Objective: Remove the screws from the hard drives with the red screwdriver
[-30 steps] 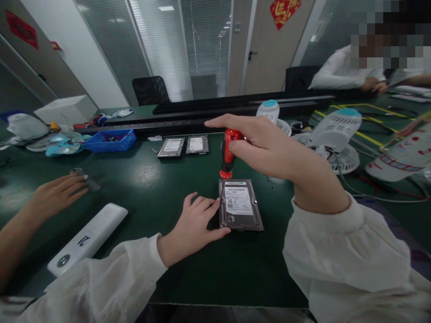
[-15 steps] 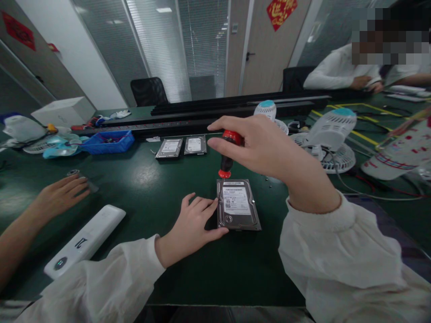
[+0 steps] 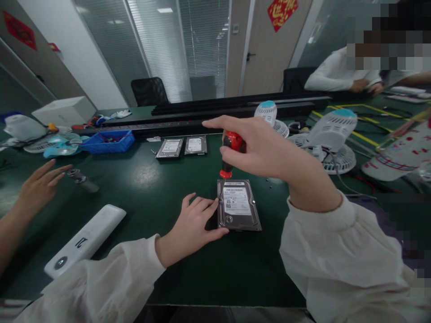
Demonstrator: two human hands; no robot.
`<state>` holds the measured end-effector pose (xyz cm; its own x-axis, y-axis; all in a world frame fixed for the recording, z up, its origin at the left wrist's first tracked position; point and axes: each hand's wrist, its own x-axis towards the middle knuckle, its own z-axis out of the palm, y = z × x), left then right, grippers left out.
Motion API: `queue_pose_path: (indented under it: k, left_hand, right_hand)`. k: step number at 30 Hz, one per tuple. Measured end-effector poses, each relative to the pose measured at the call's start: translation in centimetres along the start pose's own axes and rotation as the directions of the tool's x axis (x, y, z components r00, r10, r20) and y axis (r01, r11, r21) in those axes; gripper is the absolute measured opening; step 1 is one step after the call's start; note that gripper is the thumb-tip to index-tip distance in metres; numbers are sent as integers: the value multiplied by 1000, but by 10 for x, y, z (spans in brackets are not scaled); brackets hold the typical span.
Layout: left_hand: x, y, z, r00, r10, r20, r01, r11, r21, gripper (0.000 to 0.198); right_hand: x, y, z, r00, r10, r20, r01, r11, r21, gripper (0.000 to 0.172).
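A hard drive (image 3: 237,206) lies label-up on the green table in front of me. My left hand (image 3: 192,228) steadies it at its left side, fingertips against the long edge and thumb at the near corner. In my right hand (image 3: 261,146) is a red and black screwdriver (image 3: 227,168), held upright with the index finger stretched out past the handle. Its shaft comes down on the drive's upper left edge; the exact tip contact is too small to make out. Some tiny screws (image 3: 269,184) lie right of the drive.
Two more hard drives (image 3: 169,148) (image 3: 195,145) lie farther back, beside a blue tray (image 3: 109,141). White fans (image 3: 332,134) stand at right. Left are a white oblong device (image 3: 85,240), a grey cylinder (image 3: 82,180) and another person's hand (image 3: 38,186). A person sits back right.
My right thumb and fingers have shifted around the screwdriver handle, which stays in place. My left hand and the drive are still. The other person's hand has drawn left off the grey cylinder.
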<state>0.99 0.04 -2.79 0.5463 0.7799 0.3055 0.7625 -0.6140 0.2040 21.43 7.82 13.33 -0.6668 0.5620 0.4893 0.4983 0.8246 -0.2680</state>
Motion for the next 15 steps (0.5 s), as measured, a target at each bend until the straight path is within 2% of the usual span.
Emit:
queue_pose_path:
  k: [3,9,11,15]
  left_hand:
    - [0,0,0,1000,-2,7,2,1000,-2,67]
    - [0,1,0,1000,-3,-6,3,1000,5,66]
    - [0,1,0,1000,-1,-6,1,1000,3,66]
    - [0,0,0,1000,-1,-6,1,1000,-1,65]
  right_hand:
    - [0,-3,-1,998,-44,40,43,999,18,64]
    - [2,-2,1,998,31,-55,-37,993,-110,48]
    - [3,1,1,998,-5,-61,-1,996,-94,44]
    - [2,4,0,994,-36,-99,33,999,-25,56]
